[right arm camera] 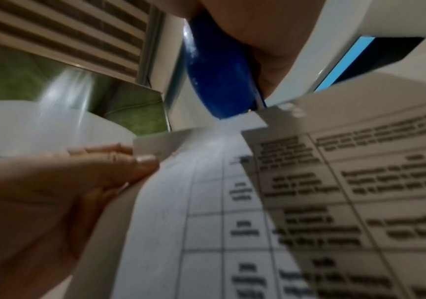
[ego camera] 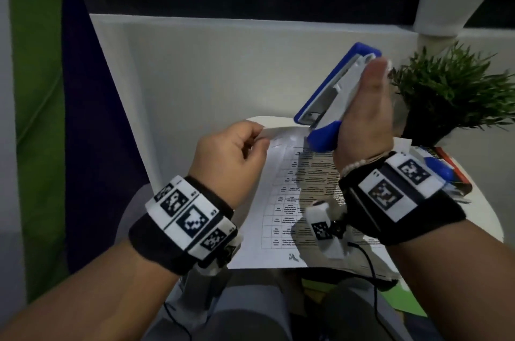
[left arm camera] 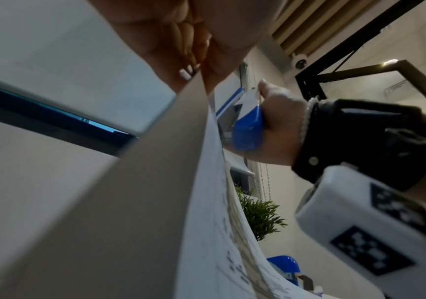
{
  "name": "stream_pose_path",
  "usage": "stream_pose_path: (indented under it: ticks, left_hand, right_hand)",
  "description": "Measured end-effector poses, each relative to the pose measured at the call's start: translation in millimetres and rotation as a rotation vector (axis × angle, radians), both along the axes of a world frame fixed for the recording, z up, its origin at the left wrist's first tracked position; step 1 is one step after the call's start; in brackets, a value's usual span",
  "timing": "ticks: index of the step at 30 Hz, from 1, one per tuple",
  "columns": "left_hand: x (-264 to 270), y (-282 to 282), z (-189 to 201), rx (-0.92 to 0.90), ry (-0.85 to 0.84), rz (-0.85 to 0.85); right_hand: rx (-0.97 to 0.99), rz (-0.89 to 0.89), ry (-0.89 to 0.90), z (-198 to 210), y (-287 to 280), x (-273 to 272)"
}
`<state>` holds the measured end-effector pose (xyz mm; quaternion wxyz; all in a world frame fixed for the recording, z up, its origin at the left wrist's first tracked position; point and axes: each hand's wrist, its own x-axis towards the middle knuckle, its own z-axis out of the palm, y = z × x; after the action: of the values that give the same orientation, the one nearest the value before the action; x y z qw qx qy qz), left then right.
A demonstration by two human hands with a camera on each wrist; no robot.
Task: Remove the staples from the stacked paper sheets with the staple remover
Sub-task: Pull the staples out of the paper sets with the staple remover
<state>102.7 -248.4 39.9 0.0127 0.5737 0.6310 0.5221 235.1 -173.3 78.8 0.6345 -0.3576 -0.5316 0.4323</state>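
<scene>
**While the left hand [ego camera: 231, 156] pinches the far corner, the staple remover [ego camera: 334, 92] stands over the top edge**

Because the stacked paper sheets [ego camera: 281, 201] lie lengthwise away from the person on the white table [ego camera: 485, 209], their top edge is the far one, and both hands meet there. The left hand's fingers are curled and pinch the far-left corner of the top sheet. The right wrist view shows thumb and fingertips closed on that corner, which is lifted a little.

The right hand [ego camera: 367, 117] is wrapped round the staple remover, a blue-and-white tool shaped like a stapler. Its long axis is steeply tilted. The lower blue end sits at the top edge of the sheets, just to the right of the left hand, and the other end points up and away towards the plant [ego camera: 457, 95]. Whether the lower end touches the paper cannot be told. In the right wrist view it hangs just above the corner of a second sheet, which lies apart from the pinched one. No staple can be made out, as the edge is too blurred.

The coming move likely turns on that short stretch of top edge between the two hands. The right hand is nearer and carries the tool, so it would probably bring the lower end down onto the edge, with the left hand holding the corner taut. Pulling too hard could tear the corner.
</scene>
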Motion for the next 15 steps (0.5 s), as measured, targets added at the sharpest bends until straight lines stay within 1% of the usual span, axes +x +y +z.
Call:
stream_pose_path:
  ticks: [3, 6, 9, 11, 15]
  left_hand:
    - [3, -8, 0, 0.039, 0.058, -0.002]
    - [4, -13, -1, 0.046, 0.094, -0.020]
    - [5, -16, -3, 0.070, 0.133, -0.033]
    - [5, -17, -5, 0.096, 0.139, -0.040]
    - [7, -19, -8, 0.113, 0.127, -0.066]
  right_hand:
    - [0.044, 0.031, -0.020, -5, -7, -5]
    - [0.063, 0.088, 0.026, -6, -12, -9]
    - [0.087, 0.058, 0.031, -6, -14, -13]
    - [0.088, 0.044, 0.040, -5, -15, -15]
    - [0.088, 0.080, 0.061, -4, -15, -16]
